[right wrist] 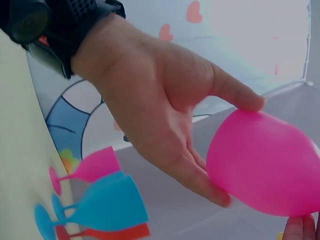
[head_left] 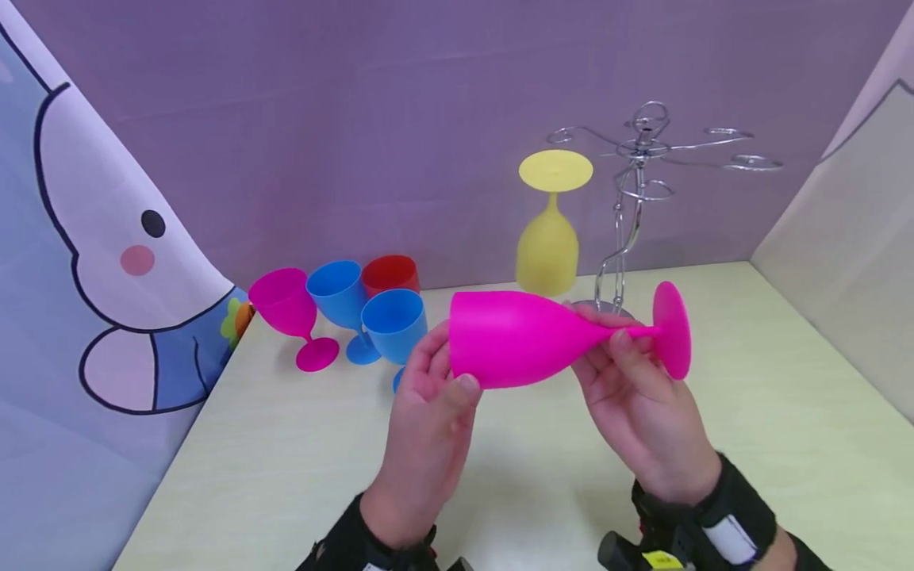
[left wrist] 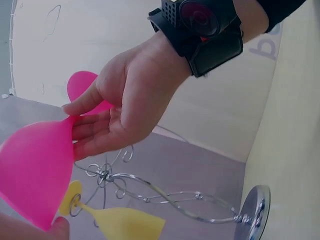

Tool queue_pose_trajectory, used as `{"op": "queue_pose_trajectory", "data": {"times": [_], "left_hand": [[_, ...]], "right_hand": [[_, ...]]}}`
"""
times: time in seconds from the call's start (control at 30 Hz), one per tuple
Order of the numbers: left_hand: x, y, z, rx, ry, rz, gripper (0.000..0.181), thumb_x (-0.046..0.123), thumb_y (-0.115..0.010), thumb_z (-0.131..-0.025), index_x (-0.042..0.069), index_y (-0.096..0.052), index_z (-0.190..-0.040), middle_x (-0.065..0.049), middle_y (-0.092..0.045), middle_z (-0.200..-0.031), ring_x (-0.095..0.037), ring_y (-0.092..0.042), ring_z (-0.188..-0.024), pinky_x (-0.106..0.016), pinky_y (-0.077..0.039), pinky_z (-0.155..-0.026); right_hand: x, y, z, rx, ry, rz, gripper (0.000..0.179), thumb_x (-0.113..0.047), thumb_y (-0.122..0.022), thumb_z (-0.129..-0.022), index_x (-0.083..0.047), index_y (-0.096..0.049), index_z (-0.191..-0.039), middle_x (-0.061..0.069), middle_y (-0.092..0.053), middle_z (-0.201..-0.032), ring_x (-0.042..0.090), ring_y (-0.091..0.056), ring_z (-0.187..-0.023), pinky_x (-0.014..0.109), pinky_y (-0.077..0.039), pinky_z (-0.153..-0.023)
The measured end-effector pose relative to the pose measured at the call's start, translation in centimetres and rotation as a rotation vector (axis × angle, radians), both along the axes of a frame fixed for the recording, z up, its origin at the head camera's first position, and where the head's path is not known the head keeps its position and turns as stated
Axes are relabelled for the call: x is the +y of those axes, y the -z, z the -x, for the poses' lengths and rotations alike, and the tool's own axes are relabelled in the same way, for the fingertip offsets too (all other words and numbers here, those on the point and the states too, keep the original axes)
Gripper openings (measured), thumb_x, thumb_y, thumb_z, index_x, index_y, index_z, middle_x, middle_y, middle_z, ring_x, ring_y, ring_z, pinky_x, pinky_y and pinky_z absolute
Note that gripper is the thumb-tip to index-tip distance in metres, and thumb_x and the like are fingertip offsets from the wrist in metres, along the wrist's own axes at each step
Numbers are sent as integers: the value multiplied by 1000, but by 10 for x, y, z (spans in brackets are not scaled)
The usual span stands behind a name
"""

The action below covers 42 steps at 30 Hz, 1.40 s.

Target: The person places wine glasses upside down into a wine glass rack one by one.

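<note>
Both hands hold a pink plastic goblet sideways above the table, its mouth to the left and its foot to the right. My left hand grips the bowl at the rim, thumb on the near side and fingers behind. With thumb and fingers my right hand pinches the stem close to the foot. The left wrist view shows the right hand on the stem; the right wrist view shows the left hand spanning the bowl. Behind stands a silver wire rack, its base partly hidden by the goblet and right hand.
A yellow goblet hangs upside down by its foot on the rack's left side. At the back left stand upright goblets: one pink, two blue, with a near blue one, and one red. Purple cloth backs the pale table.
</note>
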<state>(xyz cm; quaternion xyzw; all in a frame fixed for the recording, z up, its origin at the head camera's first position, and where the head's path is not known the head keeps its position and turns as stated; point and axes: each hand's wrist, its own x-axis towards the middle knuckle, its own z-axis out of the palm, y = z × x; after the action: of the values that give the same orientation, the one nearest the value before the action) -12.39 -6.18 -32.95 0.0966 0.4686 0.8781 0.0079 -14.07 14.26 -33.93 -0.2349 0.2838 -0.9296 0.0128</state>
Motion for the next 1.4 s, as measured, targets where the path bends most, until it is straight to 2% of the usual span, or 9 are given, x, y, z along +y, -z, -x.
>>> {"op": "queue_pose_trajectory", "data": {"times": [0.13,0.23,0.43,0.6,0.77,0.97,1.13,1.3,1.4], "left_hand": [[-3,-1,2,23,-68,71,69,3,-67,-89,12,-28,-145,-9,-43,-144,-26,-43,-134,-41,-48,-98],[-4,-2,2,56,-84,127,72,2,-69,-87,12,-29,-145,-8,-43,-144,-25,-43,-134,-41,-48,-99],[-12,-6,3,85,-16,322,75,4,-75,-83,18,-33,-144,-2,-45,-143,-22,-44,-132,-39,-49,-98],[-18,-8,5,154,12,509,77,5,-78,-80,20,-37,-143,3,-46,-143,-17,-44,-131,-36,-48,-100],[-17,-6,5,231,10,674,78,9,-81,-77,23,-40,-142,7,-47,-141,-13,-44,-131,-38,-50,-97],[-12,-3,2,227,44,861,80,21,-85,-75,25,-42,-142,12,-49,-138,-12,-45,-129,-40,-54,-91],[-8,-4,-1,256,165,1004,79,32,-85,-74,28,-44,-141,14,-51,-134,-11,-49,-124,-35,-54,-88],[-8,-5,0,287,310,1053,79,36,-86,-73,34,-44,-140,18,-53,-130,-6,-50,-119,-28,-52,-88],[-8,-4,0,296,354,1048,81,34,-86,-72,34,-42,-140,17,-52,-130,-7,-50,-118,-26,-52,-87]], "right_hand": [[5,-4,1,42,52,-22,36,-2,-37,-103,3,-58,-131,18,-61,-129,34,-52,-126,39,-38,-107],[8,-8,-1,42,153,-108,34,-1,-38,-103,4,-58,-130,17,-63,-127,35,-53,-125,39,-42,-105],[9,-18,-9,-32,417,-349,32,-5,-49,-100,7,-56,-130,17,-65,-122,38,-54,-122,39,-47,-100],[5,-22,-11,-40,545,-476,34,-9,-55,-98,10,-57,-127,22,-64,-121,40,-56,-119,40,-49,-98],[7,-19,-10,50,539,-492,33,-2,-53,-98,9,-55,-129,22,-65,-117,37,-59,-114,37,-53,-94],[8,-17,-14,183,546,-532,45,10,-49,-95,4,-47,-140,18,-68,-111,33,-63,-108,33,-53,-93],[5,-20,-23,183,595,-669,29,8,-53,-95,11,-58,-123,18,-69,-107,33,-63,-107,32,-53,-92],[5,-24,-27,171,531,-832,27,2,-56,-96,3,-63,-122,13,-70,-106,30,-63,-106,29,-56,-86],[5,-24,-27,176,488,-890,28,-1,-56,-96,-1,-63,-123,12,-70,-106,29,-63,-106,29,-55,-86]]}}
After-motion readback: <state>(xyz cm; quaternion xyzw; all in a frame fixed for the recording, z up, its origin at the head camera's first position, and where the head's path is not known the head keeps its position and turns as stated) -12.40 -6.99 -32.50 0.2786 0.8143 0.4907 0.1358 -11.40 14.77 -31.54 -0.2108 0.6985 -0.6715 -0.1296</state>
